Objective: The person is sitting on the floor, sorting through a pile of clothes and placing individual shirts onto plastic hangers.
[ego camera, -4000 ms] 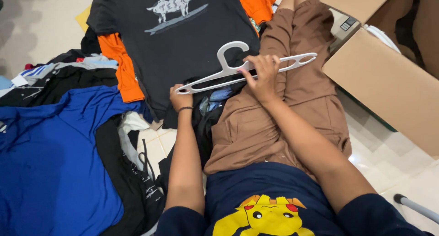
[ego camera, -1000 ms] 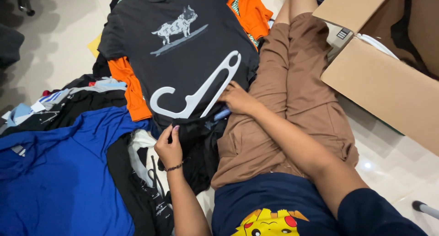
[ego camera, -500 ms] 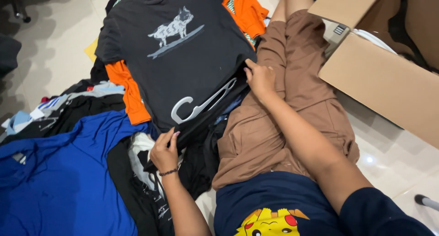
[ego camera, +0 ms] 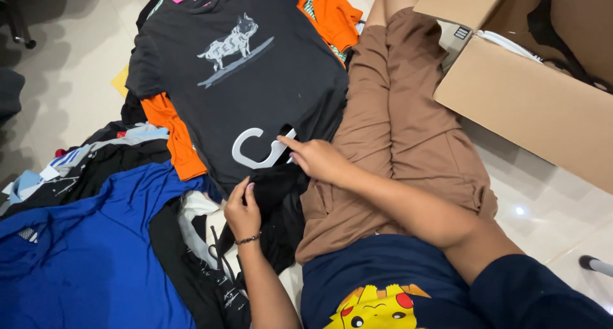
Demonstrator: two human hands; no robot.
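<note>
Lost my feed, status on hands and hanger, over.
Right hand pushing white plastic hanger under hem of dark grey printed T-shirt. Left hand pinching hem. Only hook showing. Nothing blocking.

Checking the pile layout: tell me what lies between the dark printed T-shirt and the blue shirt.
In the head view, an orange garment lies between the dark T-shirt and the blue shirt.

White hanger (ego camera: 255,151), dark grey dog-print T-shirt (ego camera: 255,74), blue shirt (ego camera: 89,252).

An open brown cardboard box (ego camera: 523,93) lies well to the right of the right hand (ego camera: 319,160). A small white label (ego camera: 461,33) with black bars sits on its near flap.
</note>
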